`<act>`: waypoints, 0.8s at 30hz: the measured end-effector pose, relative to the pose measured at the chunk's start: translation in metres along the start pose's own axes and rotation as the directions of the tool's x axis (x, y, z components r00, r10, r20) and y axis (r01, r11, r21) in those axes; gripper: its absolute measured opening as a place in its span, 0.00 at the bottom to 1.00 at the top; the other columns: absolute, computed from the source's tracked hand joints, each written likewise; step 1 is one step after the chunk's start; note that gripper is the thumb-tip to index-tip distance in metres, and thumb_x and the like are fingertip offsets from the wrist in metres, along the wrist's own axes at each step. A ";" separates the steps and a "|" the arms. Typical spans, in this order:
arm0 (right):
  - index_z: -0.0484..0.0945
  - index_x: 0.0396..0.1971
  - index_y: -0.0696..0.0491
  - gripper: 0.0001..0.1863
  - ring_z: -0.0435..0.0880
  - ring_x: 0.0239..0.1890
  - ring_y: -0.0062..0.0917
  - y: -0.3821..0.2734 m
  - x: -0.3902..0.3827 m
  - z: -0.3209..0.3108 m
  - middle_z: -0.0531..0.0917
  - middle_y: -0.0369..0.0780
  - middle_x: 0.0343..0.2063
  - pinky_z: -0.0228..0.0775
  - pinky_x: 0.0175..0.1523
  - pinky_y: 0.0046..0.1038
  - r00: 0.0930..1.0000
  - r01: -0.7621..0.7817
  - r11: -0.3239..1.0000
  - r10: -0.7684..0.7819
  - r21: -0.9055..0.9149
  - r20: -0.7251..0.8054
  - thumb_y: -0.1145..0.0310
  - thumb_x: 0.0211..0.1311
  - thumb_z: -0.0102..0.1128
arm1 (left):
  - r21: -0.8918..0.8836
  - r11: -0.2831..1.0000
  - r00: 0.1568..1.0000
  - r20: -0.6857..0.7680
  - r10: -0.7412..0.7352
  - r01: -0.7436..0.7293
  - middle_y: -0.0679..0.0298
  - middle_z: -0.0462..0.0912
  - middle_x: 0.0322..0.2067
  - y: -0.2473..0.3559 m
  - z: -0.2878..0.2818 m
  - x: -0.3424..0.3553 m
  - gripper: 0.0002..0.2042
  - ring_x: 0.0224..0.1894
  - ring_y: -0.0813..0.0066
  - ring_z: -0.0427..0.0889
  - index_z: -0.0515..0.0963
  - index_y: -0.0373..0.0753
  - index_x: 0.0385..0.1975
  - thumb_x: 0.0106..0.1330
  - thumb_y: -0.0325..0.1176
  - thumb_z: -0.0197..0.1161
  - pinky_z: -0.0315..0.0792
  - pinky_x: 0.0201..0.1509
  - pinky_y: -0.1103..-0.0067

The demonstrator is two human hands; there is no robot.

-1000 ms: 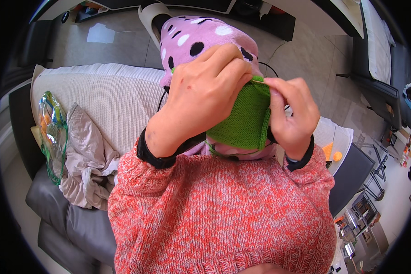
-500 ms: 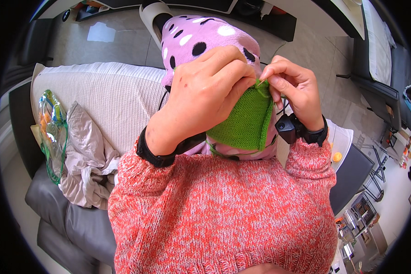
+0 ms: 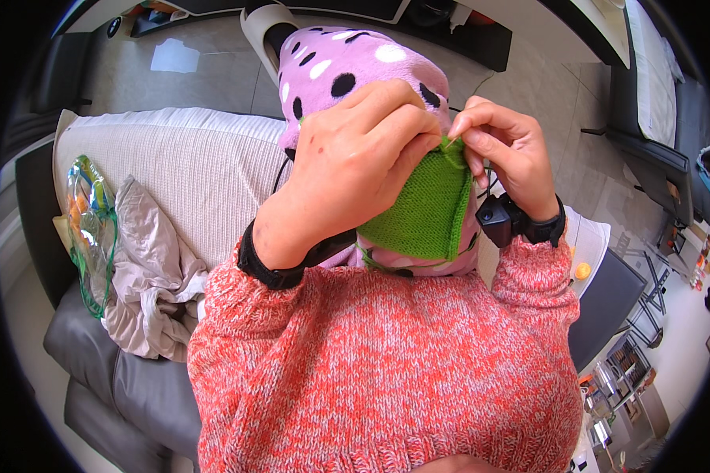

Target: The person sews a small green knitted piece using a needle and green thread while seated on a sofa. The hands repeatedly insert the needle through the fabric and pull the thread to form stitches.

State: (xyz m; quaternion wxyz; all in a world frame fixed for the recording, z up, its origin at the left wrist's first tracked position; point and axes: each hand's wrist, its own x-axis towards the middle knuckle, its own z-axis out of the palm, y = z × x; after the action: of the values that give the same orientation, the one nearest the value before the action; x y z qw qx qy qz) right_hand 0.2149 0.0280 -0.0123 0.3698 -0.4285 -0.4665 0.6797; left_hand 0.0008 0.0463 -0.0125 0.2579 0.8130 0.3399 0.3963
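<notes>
Green knitting (image 3: 418, 206) hangs from my fingers over my lap, its stitched face toward me and its top edge up between both hands. My left hand (image 3: 364, 154) is closed on the top left of the knitting, its back toward me and hiding that corner. My right hand (image 3: 513, 154) pinches at the top right corner with thumb and forefinger, the other fingers curled behind. Between the hands shows the thin, pale tip of a knitting needle (image 3: 450, 143); the rest of it is hidden by my fingers.
A pink spotted blanket (image 3: 355, 59) covers my legs. On the pale sofa cover (image 3: 189, 150) to my left lie a clear bag with green trim (image 3: 91, 236) and crumpled beige cloth (image 3: 154, 276). A small orange item (image 3: 582, 271) sits to my right.
Both hands stay almost in place. Only the fingertips and the needle tip at the top edge of the knitting have shifted very slightly.
</notes>
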 end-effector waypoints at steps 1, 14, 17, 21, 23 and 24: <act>0.80 0.34 0.60 0.07 0.73 0.21 0.11 0.000 0.000 0.000 0.73 0.32 0.25 0.65 0.23 0.13 1.000 -0.004 1.000 0.004 0.005 0.003 0.77 0.66 0.53 | 0.012 1.000 1.000 -0.001 0.007 -0.007 0.63 0.77 0.29 -0.001 0.001 0.000 0.06 0.31 0.65 0.80 0.77 0.37 0.29 0.54 0.26 0.66 0.73 0.31 0.75; 0.81 0.35 0.60 0.07 0.72 0.20 0.11 0.000 -0.005 0.011 0.75 0.33 0.27 0.63 0.23 0.13 0.986 0.133 0.976 -0.148 -0.169 -0.076 0.78 0.66 0.53 | -0.026 1.000 1.000 -0.004 -0.013 0.013 0.61 0.78 0.28 0.000 -0.002 0.001 0.05 0.29 0.64 0.80 0.77 0.34 0.29 0.53 0.22 0.66 0.73 0.32 0.75; 0.81 0.35 0.60 0.06 0.72 0.20 0.11 0.000 -0.006 0.010 0.75 0.32 0.26 0.63 0.22 0.14 0.985 0.158 0.976 -0.166 -0.147 -0.044 0.78 0.66 0.53 | -0.018 1.000 1.000 0.011 -0.020 0.020 0.61 0.78 0.28 0.000 -0.001 -0.001 0.05 0.30 0.64 0.80 0.77 0.34 0.29 0.53 0.22 0.66 0.73 0.33 0.75; 0.80 0.35 0.60 0.07 0.71 0.19 0.11 0.002 0.000 -0.002 0.76 0.32 0.26 0.62 0.22 0.13 0.999 0.008 1.000 -0.009 0.028 0.036 0.77 0.66 0.53 | 0.007 0.999 0.999 0.010 0.041 -0.041 0.65 0.77 0.29 -0.004 -0.001 0.000 0.08 0.31 0.66 0.80 0.77 0.39 0.30 0.51 0.27 0.67 0.74 0.32 0.75; 0.81 0.35 0.60 0.07 0.71 0.19 0.11 0.004 0.003 -0.007 0.77 0.32 0.27 0.62 0.21 0.13 0.996 -0.034 0.996 0.028 0.076 0.085 0.76 0.66 0.53 | -0.012 0.999 0.999 0.017 0.049 -0.049 0.65 0.77 0.29 -0.003 -0.003 0.000 0.08 0.32 0.67 0.80 0.78 0.39 0.30 0.51 0.28 0.67 0.74 0.32 0.75; 0.81 0.36 0.60 0.07 0.71 0.19 0.10 0.005 0.004 -0.008 0.77 0.32 0.27 0.62 0.21 0.13 0.993 -0.051 0.992 0.038 0.114 0.113 0.76 0.66 0.53 | -0.026 0.999 0.999 0.037 0.030 -0.029 0.65 0.77 0.29 -0.002 -0.004 -0.001 0.08 0.31 0.66 0.80 0.79 0.39 0.30 0.51 0.26 0.68 0.74 0.33 0.75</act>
State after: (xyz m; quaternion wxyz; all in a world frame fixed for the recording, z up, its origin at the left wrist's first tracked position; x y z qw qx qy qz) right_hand 0.2207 0.0333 -0.0194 0.3526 -0.3780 -0.4360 0.7367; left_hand -0.0038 0.0476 -0.0120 0.2689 0.8218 0.3179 0.3891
